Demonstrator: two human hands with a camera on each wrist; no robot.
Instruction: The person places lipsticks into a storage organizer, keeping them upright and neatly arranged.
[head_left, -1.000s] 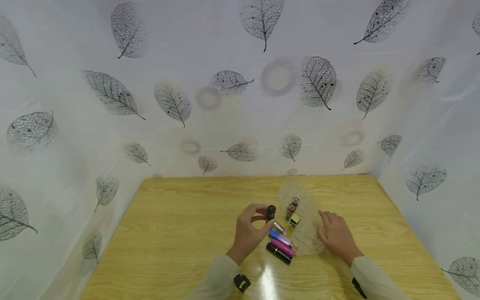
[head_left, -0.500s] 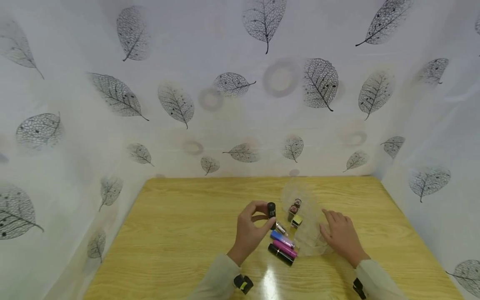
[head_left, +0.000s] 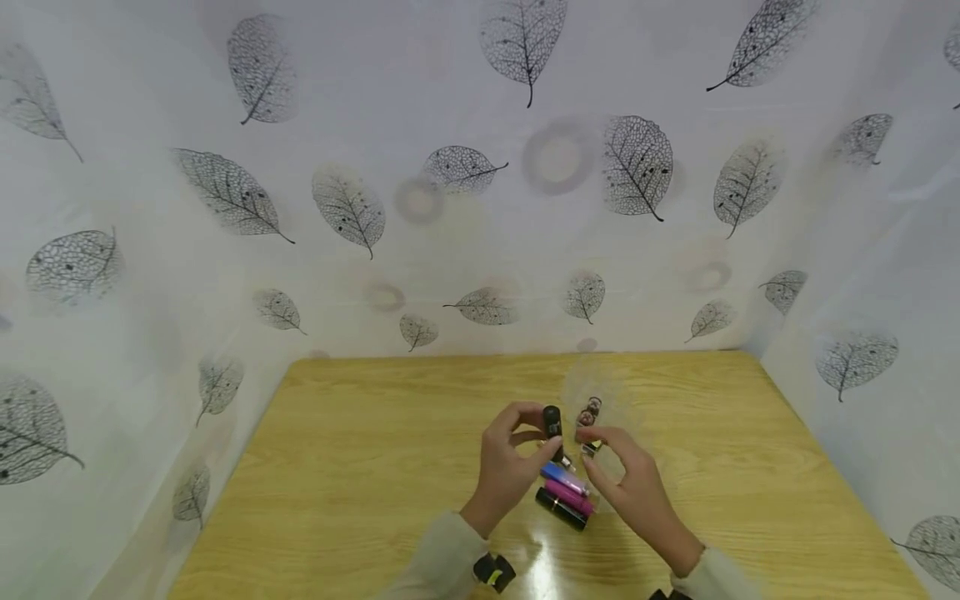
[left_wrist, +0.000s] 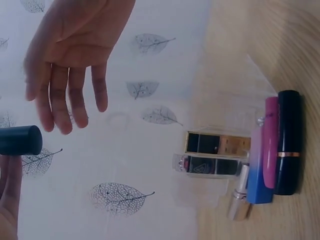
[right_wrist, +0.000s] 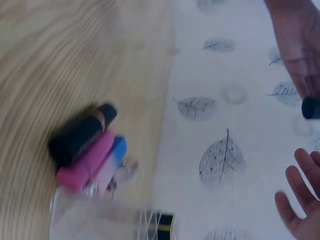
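My left hand [head_left: 504, 475] holds a black lipstick tube [head_left: 552, 422] upright between thumb and fingers, above the table. To its right is my right hand [head_left: 637, 487], thumb and fingers apart with nothing between them; the left wrist view shows those fingers [left_wrist: 60, 95] hanging loosely beyond the tube. Below the hands, a row of lipsticks lies on the table: a black one with a gold band [left_wrist: 288, 145], a pink one [left_wrist: 270, 142], a blue-to-pink one [left_wrist: 256, 170] and a silver one [left_wrist: 241, 197].
A clear plastic organizer [head_left: 588, 379] stands just right of the row, partly behind my right hand. Inside it are dark lipsticks [left_wrist: 212, 166] and a gold-edged one [left_wrist: 217, 143]. Leaf-patterned white sheeting [head_left: 487, 250] borders the wooden table [head_left: 375, 433] at the back and sides.
My right hand has moved left from beside the organizer to close by the left hand. The left hand, still holding the black tube, has shifted slightly right.
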